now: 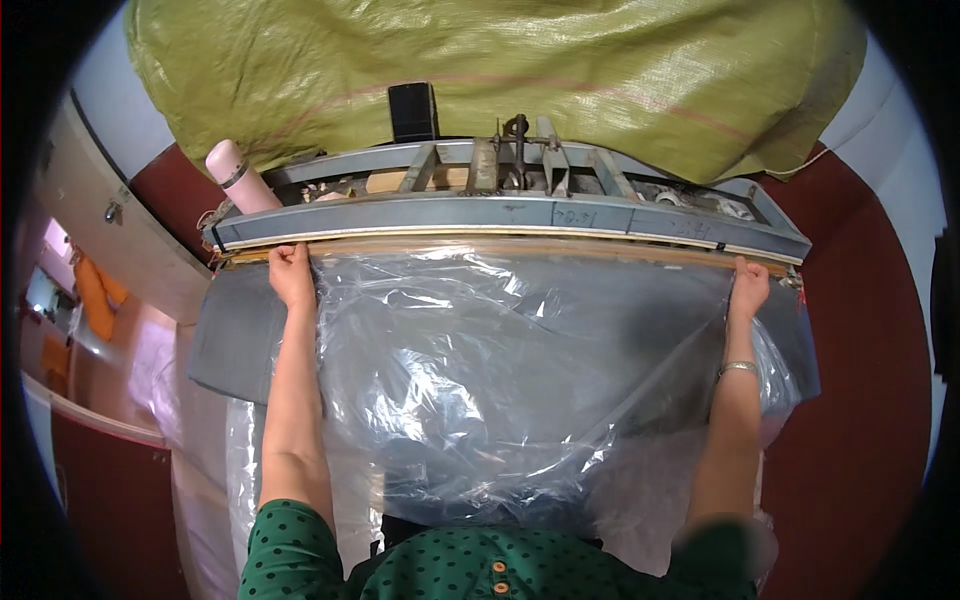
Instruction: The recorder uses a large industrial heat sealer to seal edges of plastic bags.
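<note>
A wide sheet of clear plastic film (430,385) stretches between my two hands and hangs down toward my body. Its far edge lies along a brownish strip (590,252) under the long metal bar (400,220) of a frame that looks like a heat sealer. My left hand (290,277) pinches the film's far left corner, fingers closed, right by the bar. At the other end my right hand (749,288) is closed on the far right corner. Beneath the film is a dark grey padded surface (235,330). A bracelet circles my right wrist.
A pink bottle (240,177) leans at the frame's left end. Behind the frame, a black phone (412,112) rests against a big yellow-green woven sack (560,70). A clamp (519,150) stands at the frame's middle. To the left is a door (120,200).
</note>
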{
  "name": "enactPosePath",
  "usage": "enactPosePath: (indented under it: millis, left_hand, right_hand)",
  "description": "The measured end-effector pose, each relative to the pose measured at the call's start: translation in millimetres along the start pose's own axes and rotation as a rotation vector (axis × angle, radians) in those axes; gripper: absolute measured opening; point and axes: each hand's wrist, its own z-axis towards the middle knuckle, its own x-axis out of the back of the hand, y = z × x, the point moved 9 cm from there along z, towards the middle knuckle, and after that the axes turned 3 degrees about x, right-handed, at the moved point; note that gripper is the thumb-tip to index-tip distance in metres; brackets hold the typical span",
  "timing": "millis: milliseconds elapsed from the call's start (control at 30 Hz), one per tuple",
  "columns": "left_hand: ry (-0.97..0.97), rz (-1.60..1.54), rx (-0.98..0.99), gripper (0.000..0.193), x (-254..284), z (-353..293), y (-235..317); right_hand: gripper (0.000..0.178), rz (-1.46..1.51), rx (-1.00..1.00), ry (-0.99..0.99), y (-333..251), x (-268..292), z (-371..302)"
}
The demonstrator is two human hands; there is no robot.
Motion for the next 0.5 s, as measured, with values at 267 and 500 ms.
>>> enactPosePath:
  millis: [267, 500]
  left_hand:
    - [0.168, -0.404, 0.22, 0.008, 30.2, 18.4, -41.3]
    - [-0.18, 0.164, -0.165, 0.028, 45.2, -4.8, -7.1]
  right_hand:
    - [0.011, 0.269, -0.231, -0.033, -11.7, -0.6, -6.5]
    - [0.025, 0.11, 0.263, -0.194, -58.2, 16.0, -27.4]
